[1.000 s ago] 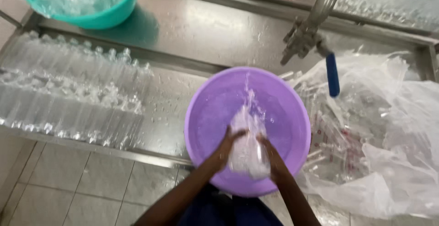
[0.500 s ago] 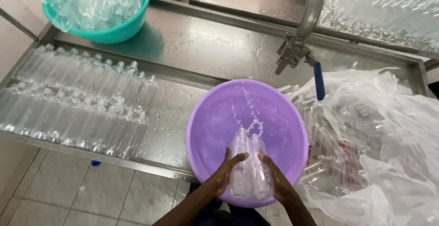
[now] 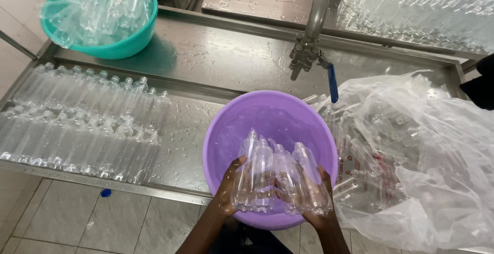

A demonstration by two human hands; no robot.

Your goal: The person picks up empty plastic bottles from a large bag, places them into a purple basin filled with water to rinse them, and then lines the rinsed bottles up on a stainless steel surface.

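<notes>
**Here, a bundle of bottles held over the purple basin**

From the head camera, we grip four clear plastic bottles between both hands, left hand and right hand clasped on either flank. Their long axes run away from us, necks pointing toward the tap, bases nearest us, over the purple basin on the wet steel counter.

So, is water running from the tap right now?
No: the tap shows no stream below its spout, while both hands hold clear bottles over the purple basin.

Clear plastic bag of bottles lies right.
</notes>
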